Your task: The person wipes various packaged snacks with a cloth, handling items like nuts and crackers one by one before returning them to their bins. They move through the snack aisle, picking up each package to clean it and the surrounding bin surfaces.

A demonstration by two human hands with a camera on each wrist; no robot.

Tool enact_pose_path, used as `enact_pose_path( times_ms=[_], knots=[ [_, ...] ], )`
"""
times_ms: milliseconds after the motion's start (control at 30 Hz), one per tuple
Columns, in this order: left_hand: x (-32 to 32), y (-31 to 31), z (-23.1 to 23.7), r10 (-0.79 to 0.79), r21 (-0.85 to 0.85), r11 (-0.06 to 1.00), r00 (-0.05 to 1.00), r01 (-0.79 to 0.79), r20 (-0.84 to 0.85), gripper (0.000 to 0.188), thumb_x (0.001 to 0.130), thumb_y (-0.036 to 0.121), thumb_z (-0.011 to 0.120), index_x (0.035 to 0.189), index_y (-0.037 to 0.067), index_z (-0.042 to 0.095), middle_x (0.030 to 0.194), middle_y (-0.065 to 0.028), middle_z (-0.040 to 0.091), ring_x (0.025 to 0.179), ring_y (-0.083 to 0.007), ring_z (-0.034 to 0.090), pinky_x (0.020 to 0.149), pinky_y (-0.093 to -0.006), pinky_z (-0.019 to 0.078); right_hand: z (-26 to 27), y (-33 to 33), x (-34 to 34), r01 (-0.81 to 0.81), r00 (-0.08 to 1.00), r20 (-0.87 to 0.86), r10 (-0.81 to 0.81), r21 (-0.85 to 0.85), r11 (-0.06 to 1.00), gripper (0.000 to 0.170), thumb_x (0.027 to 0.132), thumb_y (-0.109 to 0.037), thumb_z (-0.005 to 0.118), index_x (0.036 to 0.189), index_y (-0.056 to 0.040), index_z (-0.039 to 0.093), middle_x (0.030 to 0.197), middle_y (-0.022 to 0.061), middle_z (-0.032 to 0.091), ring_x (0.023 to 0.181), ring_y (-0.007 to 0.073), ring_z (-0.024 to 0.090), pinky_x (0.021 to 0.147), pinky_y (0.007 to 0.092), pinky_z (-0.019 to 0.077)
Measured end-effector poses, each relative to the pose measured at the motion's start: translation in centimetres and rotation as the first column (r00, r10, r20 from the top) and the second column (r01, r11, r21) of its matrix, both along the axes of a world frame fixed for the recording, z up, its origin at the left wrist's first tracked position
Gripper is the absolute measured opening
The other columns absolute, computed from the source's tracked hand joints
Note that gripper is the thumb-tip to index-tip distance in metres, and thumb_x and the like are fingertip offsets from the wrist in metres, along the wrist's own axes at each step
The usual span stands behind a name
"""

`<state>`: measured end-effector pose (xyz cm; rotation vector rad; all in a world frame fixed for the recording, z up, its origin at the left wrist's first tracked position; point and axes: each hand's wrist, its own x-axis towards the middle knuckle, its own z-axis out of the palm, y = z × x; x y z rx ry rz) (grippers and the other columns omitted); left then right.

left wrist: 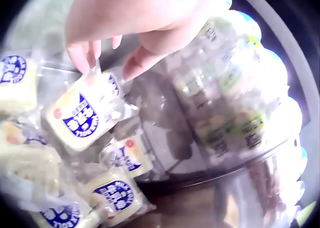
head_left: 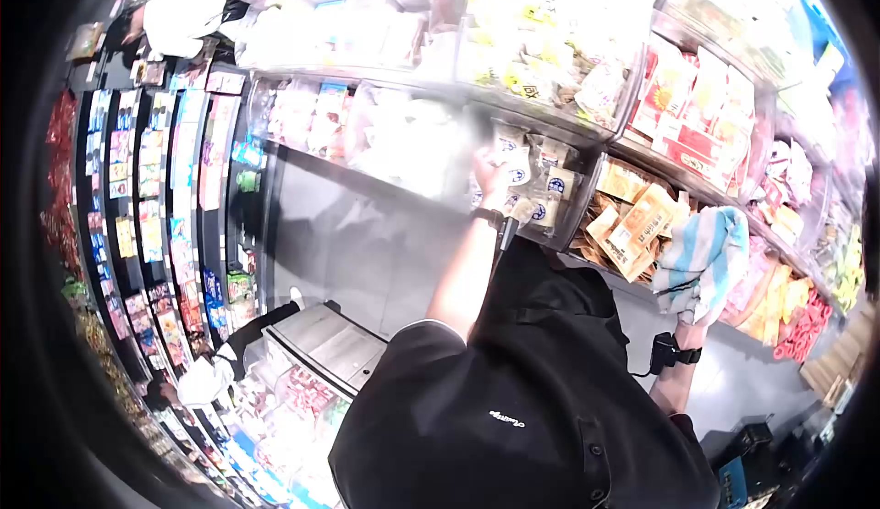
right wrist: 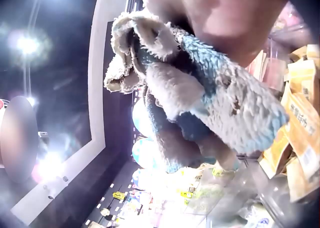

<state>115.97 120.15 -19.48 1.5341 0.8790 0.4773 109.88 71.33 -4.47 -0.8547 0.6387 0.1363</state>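
Observation:
My left hand (head_left: pixel 492 175) reaches into a clear bin of milk roll packets. In the left wrist view its fingertips pinch the clear wrapper of one milk roll packet (left wrist: pixel 80 119), a pale cake with a round blue label. That packet sits tilted above several like it, among them a lower milk roll packet (left wrist: pixel 116 197). A fluffy towel (head_left: pixel 704 257), striped blue, white and grey, is bunched up in my right hand (right wrist: pixel 225 17). It hangs in folds and hides most of those fingers in the head view.
Right of the milk rolls, a bin holds orange-brown packets (head_left: pixel 642 225). Red-and-white bags (head_left: pixel 692 110) fill the bin above. A wooden-topped stand (head_left: pixel 325 344) is behind on the left, and tall racks of small goods (head_left: pixel 151 207) line the far left.

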Motion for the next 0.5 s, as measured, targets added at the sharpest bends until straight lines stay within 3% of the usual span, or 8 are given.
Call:
enact_pose_path(
  times_ms=[67,133,167,233,367,433,467,500],
  knots=[
    [-1.4,0.1,4.5,0.038,-0.079,0.996,0.999,-0.038,-0.009,0.046,0.069,-0.005,0.062,0.112,0.001,0.048,0.095,-0.0093,0.054,0.089,-0.0168,0.054,0.079,-0.0286,0.0461,-2.0,-1.0,0.0,-0.123,0.979,0.177,0.101,0.116,0.986,0.025,0.096,-0.033,0.039,0.090,-0.0121,0.052,0.065,-0.0019,0.055,0.047,0.0117,0.051,0.041,0.0259,0.0433],
    [-3.8,0.6,8.7,-0.049,-0.061,0.997,0.998,0.051,0.031,0.041,0.074,-0.006,0.060,0.113,0.000,0.050,0.097,-0.0091,0.056,0.091,-0.0148,0.055,0.079,-0.0273,0.0476,0.4,2.0,1.2,-0.048,0.984,0.171,0.046,0.007,0.999,0.023,0.096,-0.031,0.040,0.092,-0.0121,0.053,0.071,-0.0035,0.053,0.058,0.0097,0.051,0.054,0.0230,0.0452],
    [-5.0,1.7,9.9,-0.092,-0.165,0.980,0.991,0.107,0.093,0.030,0.078,-0.003,0.059,0.107,-0.001,0.055,0.094,-0.0087,0.059,0.087,-0.0157,0.057,0.076,-0.0276,0.0489,-0.4,2.5,1.8,0.059,0.998,0.047,-0.052,-0.171,0.984,0.022,0.096,-0.030,0.040,0.092,-0.0121,0.054,0.074,-0.0044,0.051,0.061,0.0092,0.051,0.055,0.0236,0.0440],
    [-6.3,2.9,15.1,-0.059,-0.147,0.987,0.998,0.057,-0.009,0.020,0.081,0.001,0.059,0.101,-0.001,0.059,0.089,-0.0076,0.062,0.079,-0.0160,0.060,0.072,-0.0283,0.0501,1.2,4.5,2.9,0.037,0.999,0.017,-0.036,-0.093,0.995,0.029,0.095,-0.029,0.037,0.092,-0.0065,0.055,0.069,0.0013,0.058,0.054,0.0153,0.054,0.050,0.0276,0.0458],
    [-8.5,7.6,15.7,0.135,0.232,0.963,0.991,-0.137,0.024,0.013,0.078,0.004,0.060,0.091,0.001,0.061,0.079,-0.0022,0.062,0.070,-0.0100,0.056,0.062,-0.0247,0.0461,3.8,7.5,3.3,-0.176,0.980,0.058,0.190,-0.192,0.965,0.025,0.095,-0.033,0.041,0.083,-0.0151,0.053,0.064,-0.0050,0.052,0.053,0.0094,0.051,0.048,0.0240,0.0406],
    [-9.2,11.8,12.1,0.138,0.499,0.861,0.990,-0.101,-0.038,0.016,0.077,0.001,0.057,0.092,0.001,0.061,0.083,-0.0081,0.064,0.073,-0.0171,0.061,0.067,-0.0290,0.0480,6.3,9.2,4.0,-0.290,0.956,-0.010,0.292,-0.153,0.945,0.026,0.095,-0.035,0.041,0.082,-0.0154,0.054,0.065,-0.0048,0.054,0.054,0.0094,0.052,0.050,0.0245,0.0417],
    [-9.3,12.0,14.8,0.158,0.668,0.744,0.967,0.015,-0.198,0.019,0.076,-0.002,0.054,0.094,0.001,0.061,0.088,-0.0150,0.063,0.081,-0.0278,0.062,0.073,-0.0354,0.0485,4.5,8.6,4.2,-0.289,0.947,0.115,0.299,-0.100,0.952,0.026,0.096,-0.034,0.042,0.096,-0.0118,0.056,0.080,-0.0028,0.058,0.068,0.0103,0.056,0.060,0.0250,0.0452],
    [-8.8,12.6,16.8,0.132,0.683,0.726,0.957,0.084,-0.258,0.019,0.076,-0.002,0.053,0.093,0.001,0.061,0.088,-0.0164,0.062,0.083,-0.0309,0.060,0.075,-0.0376,0.0479,4.3,9.4,4.1,-0.200,0.974,0.079,0.211,-0.127,0.971,0.027,0.095,-0.033,0.040,0.095,-0.0106,0.055,0.079,-0.0017,0.059,0.067,0.0118,0.056,0.060,0.0266,0.0461]
  ],
)
